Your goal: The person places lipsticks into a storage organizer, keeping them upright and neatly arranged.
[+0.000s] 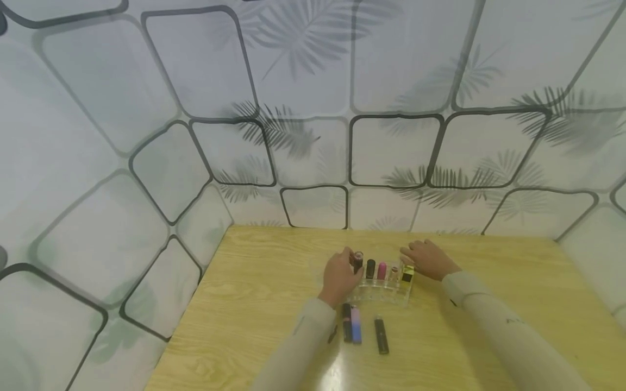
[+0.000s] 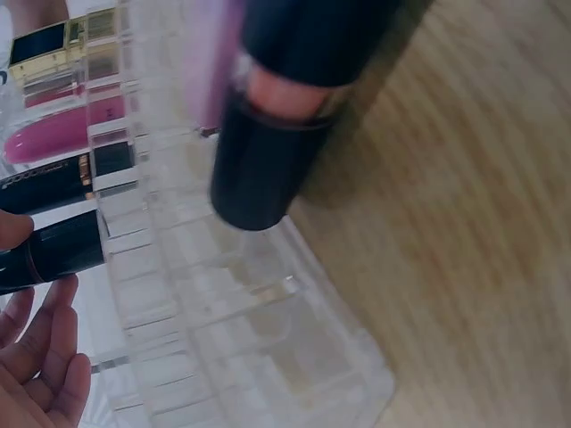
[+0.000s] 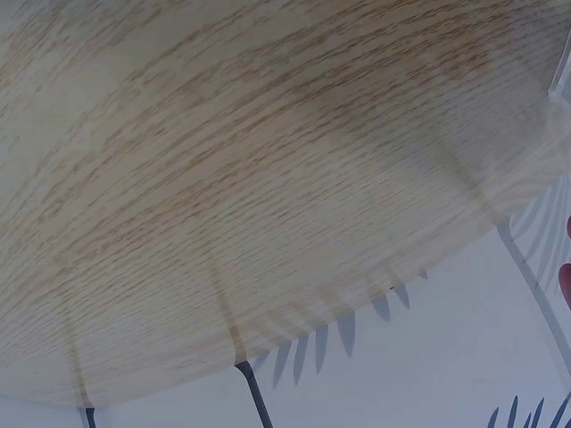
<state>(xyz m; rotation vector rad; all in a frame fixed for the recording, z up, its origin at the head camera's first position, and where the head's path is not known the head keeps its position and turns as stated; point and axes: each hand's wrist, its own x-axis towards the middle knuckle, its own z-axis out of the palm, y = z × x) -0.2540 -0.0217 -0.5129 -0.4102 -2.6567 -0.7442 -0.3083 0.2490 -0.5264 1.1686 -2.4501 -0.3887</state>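
My left hand (image 1: 340, 277) pinches a black lipstick tube (image 2: 67, 247) between thumb and fingers, at the left part of a clear tiered lipstick organizer (image 1: 381, 293). The tube's lower end is at a back-row slot. Beside it in that row stand a black lipstick (image 1: 370, 268), a pink lipstick (image 1: 382, 270), a small clear-and-reddish one (image 1: 394, 273) and a gold-and-black one (image 1: 407, 274). My right hand (image 1: 431, 259) holds the organizer's back right corner with bent fingers; in the right wrist view only fingertips (image 3: 566, 283) show at the edge.
In front of the organizer lie a black lipstick with a pinkish band (image 1: 347, 322), a purple-blue tube (image 1: 356, 325) and a slim black tube (image 1: 381, 335). The wooden table (image 1: 489, 326) meets a patterned wall covering (image 1: 313, 152) at the back and left.
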